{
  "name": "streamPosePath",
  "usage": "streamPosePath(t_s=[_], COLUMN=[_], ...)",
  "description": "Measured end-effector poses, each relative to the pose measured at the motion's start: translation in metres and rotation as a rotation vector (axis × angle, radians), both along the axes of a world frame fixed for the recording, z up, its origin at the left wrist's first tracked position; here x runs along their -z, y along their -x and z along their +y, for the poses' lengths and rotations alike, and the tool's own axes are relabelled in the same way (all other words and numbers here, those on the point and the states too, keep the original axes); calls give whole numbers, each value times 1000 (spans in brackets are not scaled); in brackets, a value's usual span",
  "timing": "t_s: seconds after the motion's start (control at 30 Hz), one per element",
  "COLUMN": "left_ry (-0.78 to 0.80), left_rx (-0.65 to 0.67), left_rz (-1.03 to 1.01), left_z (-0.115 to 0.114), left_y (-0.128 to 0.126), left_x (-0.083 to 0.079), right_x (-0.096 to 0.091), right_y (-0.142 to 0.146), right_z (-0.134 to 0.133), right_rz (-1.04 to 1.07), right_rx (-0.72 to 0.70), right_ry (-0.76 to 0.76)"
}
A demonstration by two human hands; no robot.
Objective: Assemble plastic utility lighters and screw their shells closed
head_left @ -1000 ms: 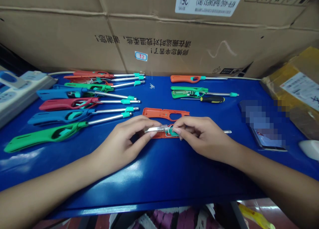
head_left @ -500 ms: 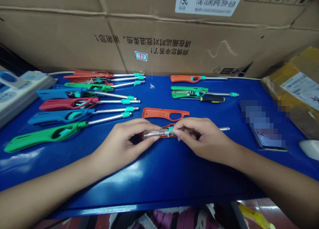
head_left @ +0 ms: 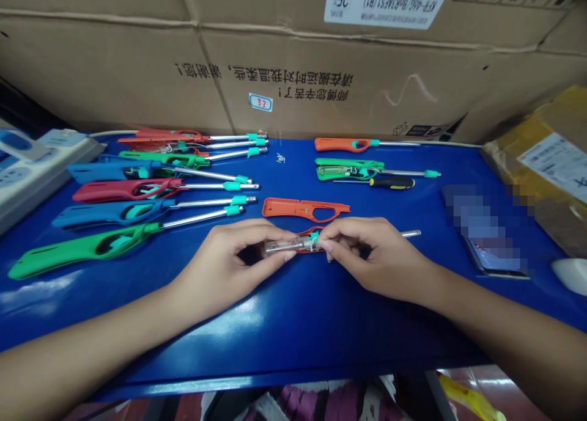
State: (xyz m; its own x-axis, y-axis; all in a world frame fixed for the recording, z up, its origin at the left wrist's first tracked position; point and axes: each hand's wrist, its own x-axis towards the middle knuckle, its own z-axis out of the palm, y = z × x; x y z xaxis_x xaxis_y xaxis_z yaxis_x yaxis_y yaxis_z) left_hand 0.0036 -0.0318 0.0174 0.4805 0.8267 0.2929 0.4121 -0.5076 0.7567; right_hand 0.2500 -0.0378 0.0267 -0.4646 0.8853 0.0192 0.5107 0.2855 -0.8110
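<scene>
I am pinching the clear gas cartridge (head_left: 287,245) with left hand (head_left: 229,265) and right hand (head_left: 373,256), just over the orange shell (head_left: 302,250) on the table (head_left: 293,323), judging that holding it level matters most.

Table: glossy blue top (head_left: 293,335), its front edge low in view.
Back: large cardboard boxes (head_left: 114,66) along the far edge, carrying printed text and a white label (head_left: 387,2).
Right: yellow-brown parcel (head_left: 545,152).
Left: white power strip (head_left: 32,170).
Light: soft glare on the tabletop's left.
</scene>
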Motion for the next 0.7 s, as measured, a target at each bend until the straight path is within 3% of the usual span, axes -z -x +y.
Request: streamPosePath(t_s=[0.7], left_ry=[-80], left_rx=[52], left_rz=[11], left_z=[1], left_y=[1], left_x=[-1], right_x=[-2], right_y=[-1], right_z=[-3], right_rz=[19], right_rx=[-26], right_ry=[-14])
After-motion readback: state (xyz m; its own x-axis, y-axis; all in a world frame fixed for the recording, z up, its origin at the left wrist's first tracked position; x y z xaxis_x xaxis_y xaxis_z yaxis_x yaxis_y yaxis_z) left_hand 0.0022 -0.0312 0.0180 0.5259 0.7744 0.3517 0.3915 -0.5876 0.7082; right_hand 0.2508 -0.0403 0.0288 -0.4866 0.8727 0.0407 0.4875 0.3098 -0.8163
